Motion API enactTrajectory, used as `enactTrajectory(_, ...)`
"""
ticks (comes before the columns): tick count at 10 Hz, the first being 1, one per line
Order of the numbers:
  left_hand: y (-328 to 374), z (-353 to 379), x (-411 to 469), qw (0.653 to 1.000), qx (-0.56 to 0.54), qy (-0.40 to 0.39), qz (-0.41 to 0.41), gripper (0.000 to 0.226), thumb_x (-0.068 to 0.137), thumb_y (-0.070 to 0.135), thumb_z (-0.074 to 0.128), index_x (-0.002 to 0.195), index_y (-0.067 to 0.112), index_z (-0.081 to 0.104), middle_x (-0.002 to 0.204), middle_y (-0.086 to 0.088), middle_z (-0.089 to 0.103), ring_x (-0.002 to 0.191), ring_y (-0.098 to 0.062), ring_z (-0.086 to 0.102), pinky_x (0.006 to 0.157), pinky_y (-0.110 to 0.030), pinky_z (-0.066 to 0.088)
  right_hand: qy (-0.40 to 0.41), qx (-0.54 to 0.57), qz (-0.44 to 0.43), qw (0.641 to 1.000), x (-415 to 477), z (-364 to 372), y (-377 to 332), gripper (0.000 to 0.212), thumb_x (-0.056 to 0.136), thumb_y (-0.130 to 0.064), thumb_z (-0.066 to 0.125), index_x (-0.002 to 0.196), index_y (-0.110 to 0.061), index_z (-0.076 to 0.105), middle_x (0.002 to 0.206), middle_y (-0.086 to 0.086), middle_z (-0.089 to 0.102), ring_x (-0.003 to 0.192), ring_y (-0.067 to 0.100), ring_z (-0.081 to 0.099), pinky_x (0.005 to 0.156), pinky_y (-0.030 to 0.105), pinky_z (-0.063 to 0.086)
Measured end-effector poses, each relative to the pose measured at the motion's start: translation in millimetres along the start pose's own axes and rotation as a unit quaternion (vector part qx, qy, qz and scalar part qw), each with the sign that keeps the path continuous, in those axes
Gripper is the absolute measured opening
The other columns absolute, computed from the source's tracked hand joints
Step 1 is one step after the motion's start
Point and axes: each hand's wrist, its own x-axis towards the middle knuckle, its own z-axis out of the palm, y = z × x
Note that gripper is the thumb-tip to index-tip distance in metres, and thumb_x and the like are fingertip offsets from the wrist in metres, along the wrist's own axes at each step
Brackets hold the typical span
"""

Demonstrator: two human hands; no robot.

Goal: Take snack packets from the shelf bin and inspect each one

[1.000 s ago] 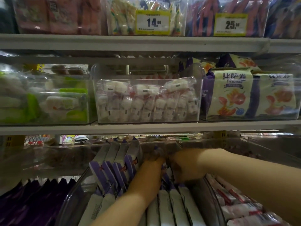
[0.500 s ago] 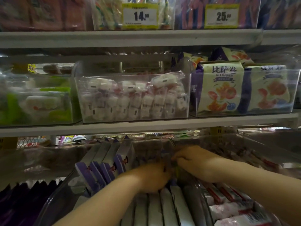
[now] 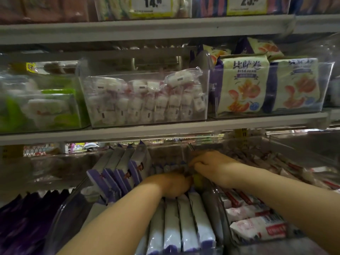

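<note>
Both hands are inside the clear shelf bin [image 3: 60, 218] on the lowest shelf, at its far end near the right wall.

Left hand [image 3: 171, 184]: back of the hand faces the camera and the fingers are hidden, so I cannot tell its grip.

Right hand [image 3: 211, 168]: fingers curled, pinching a crinkled snack packet [image 3: 196, 178] held between the two hands, blurred and mostly covered.

White-and-purple packets [image 3: 189, 227] lie in rows along the bin's near end. More stand leaning at the far left corner [image 3: 117, 172].

Red-and-white packets [image 3: 257, 229] fill the neighbouring bin to the right.
</note>
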Motion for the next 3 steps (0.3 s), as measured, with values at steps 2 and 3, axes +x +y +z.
enactTrajectory(2,2,-29,-64,0.993,-0.051,0.093,0.046,0.036,0.105,0.027,0.037,0.134,0.017,0.056,0.134,-0.007,0.059,0.122,-0.023,0.054,0.102,-0.032,0.041,0.033,-0.018,-0.044,0.998,-29,-9,-11,0.03,0.097,-0.027,0.047,0.117,-0.02,0.067,0.124,0.003,0.065,0.111,0.021,0.058,0.094,0.027,0.044)
enactTrajectory(3,-4,-52,-120,0.97,-0.117,0.206,0.053,0.031,0.098,0.021,0.053,0.127,0.027,0.063,0.118,0.01,0.068,0.106,0.004,0.06,0.094,-0.014,0.045,0.1,0.027,-0.07,0.992,-57,-25,-24,0.03,0.096,-0.027,0.053,0.123,-0.023,0.065,0.121,-0.004,0.066,0.109,0.01,0.06,0.09,0.017,0.044)
